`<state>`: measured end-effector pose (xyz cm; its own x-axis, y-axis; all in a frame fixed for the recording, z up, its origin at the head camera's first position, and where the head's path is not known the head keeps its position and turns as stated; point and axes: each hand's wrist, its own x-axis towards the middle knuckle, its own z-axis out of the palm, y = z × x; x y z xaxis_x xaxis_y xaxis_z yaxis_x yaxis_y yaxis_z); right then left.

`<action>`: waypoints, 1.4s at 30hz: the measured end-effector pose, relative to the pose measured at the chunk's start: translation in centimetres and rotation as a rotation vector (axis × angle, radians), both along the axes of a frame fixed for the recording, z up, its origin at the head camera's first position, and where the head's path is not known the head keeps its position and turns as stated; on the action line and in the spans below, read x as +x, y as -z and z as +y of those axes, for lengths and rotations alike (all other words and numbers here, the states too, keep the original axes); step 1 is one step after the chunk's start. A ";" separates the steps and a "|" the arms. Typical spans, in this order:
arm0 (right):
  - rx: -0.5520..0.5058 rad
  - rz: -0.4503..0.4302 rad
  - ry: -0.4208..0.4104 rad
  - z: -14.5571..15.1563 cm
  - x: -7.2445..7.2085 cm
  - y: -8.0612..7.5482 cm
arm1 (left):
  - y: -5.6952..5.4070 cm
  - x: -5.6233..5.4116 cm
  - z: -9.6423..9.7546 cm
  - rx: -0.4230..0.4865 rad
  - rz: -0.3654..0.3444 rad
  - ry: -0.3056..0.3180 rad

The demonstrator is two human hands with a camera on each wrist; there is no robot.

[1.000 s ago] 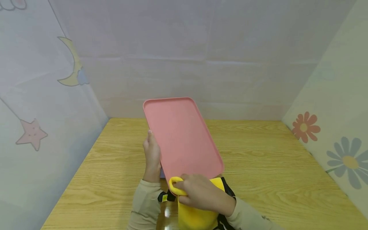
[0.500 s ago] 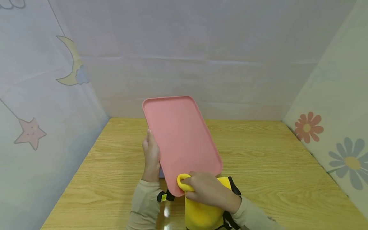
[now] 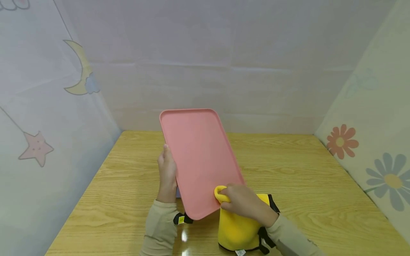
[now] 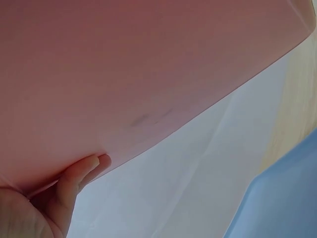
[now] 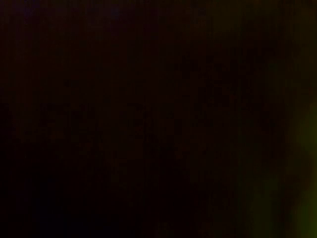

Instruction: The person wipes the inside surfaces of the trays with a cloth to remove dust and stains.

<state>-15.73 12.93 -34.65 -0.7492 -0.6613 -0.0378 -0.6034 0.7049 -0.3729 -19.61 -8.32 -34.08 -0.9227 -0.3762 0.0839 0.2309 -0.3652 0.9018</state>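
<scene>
A pink rectangular tray [image 3: 200, 153] with a raised rim is held tilted above the table. My left hand [image 3: 167, 174] grips its left long edge; in the left wrist view the fingers [image 4: 74, 186] curl against the tray's underside. My right hand [image 3: 245, 202] pinches a bunched fold of a yellow cloth [image 3: 238, 233] and presses it on the tray near the lower right edge. The rest of the cloth, with dark edging and a white tag, hangs below that hand. The right wrist view is almost black and shows nothing clear.
A wooden table [image 3: 298, 177] lies below, with pale printed sheets [image 3: 205, 71] standing behind and at both sides. Part of a blue, flat-faced object [image 4: 285, 193] shows in the left wrist view, and a bluish edge [image 3: 178, 193] peeks out beneath the tray.
My right hand has slid the yellow cloth rightward and slightly up along the tray's lower end, from the lower left corner. The left hand and tray have barely moved.
</scene>
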 end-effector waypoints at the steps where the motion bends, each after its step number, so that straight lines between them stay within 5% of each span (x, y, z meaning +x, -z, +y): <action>1: -0.004 -0.010 0.017 0.2 -0.2 0.2 | 0.0 0.0 0.0 0.001 -0.001 -0.001; 11: -0.076 -0.137 0.135 2.2 -2.2 1.7 | 0.0 0.0 -0.4 0.007 -0.010 0.001; 19: -0.092 -0.144 0.195 3.6 -3.3 2.7 | -0.1 0.1 -0.4 0.017 -0.022 -0.003; 35: -0.178 -0.179 0.119 4.6 -3.9 3.7 | 0.3 -0.4 -0.3 -0.062 -0.067 -0.022; 42: -0.247 -0.175 0.150 5.6 -3.8 2.7 | 0.9 -1.4 0.0 0.000 -0.083 -0.022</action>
<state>-19.53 18.52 -37.31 -0.8351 -0.5494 -0.0271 -0.4114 0.6565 -0.6322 -20.99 -8.33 -34.99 -0.9181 -0.3964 0.0074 0.1632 -0.3607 0.9183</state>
